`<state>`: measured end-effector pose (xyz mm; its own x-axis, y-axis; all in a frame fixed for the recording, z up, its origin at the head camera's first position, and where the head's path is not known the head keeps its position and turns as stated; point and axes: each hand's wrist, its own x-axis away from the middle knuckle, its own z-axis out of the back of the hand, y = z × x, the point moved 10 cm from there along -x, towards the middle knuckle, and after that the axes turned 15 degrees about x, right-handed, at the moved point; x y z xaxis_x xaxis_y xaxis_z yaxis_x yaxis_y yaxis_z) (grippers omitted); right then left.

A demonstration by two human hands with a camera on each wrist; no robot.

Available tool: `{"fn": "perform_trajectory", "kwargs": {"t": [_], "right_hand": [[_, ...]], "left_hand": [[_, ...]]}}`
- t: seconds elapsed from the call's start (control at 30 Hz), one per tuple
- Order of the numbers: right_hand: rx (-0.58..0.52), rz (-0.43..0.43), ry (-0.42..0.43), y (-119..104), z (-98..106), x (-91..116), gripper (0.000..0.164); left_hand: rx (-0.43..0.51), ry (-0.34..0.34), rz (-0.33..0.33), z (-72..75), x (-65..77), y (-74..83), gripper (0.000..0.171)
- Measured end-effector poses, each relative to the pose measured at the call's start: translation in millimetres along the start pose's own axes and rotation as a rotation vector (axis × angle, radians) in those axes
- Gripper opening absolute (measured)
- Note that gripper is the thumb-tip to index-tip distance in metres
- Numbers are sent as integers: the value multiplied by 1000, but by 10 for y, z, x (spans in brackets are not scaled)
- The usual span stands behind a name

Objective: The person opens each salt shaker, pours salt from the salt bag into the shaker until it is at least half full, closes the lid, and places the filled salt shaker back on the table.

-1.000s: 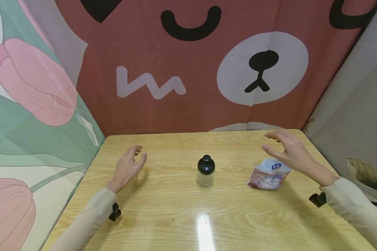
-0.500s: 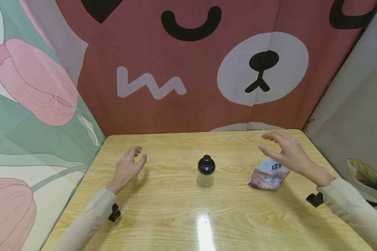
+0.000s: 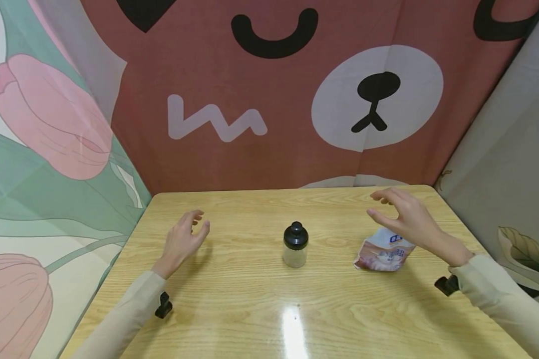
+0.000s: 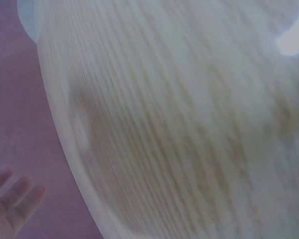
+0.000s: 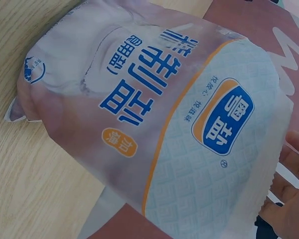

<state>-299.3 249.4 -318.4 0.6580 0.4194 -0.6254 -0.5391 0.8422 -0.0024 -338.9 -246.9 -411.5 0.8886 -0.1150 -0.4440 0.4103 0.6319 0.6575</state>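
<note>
Salt bag (image 3: pixel 379 254) sits on the right side of the table (image 3: pixel 233 309), its top edge partly covered from my head view by the right hand (image 3: pixel 408 219), thumb and fingers apart; I can't tell whether they touch it. Only that view gives me the black-lidded jar (image 3: pixel 295 247) and most of the left hand (image 3: pixel 184 243), fingers loosely bent, thumb apart. My right wrist view alone makes the bag's large blue characters legible; my left shows wood grain and fingertips.
</note>
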Motion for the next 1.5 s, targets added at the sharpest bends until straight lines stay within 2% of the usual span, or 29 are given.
{"fn": "perform_trajectory", "kwargs": {"t": [0.23, 0.53, 0.93, 1.5], "right_hand": [[4, -2, -16, -35, -14, -17, 39], [-7, 6, 4, -80, -19, -42, 39], [-2, 15, 5, -138, -48, -75, 38], [-66, 102, 55, -307, -80, -103, 28]], "left_hand": [[9, -9, 0, -13, 9, 0, 47], [1, -12, 21, -12, 7, -5, 46], [-8, -11, 12, -6, -5, 27, 46], [-5, -66, 35, -76, 1, 54, 46]]}}
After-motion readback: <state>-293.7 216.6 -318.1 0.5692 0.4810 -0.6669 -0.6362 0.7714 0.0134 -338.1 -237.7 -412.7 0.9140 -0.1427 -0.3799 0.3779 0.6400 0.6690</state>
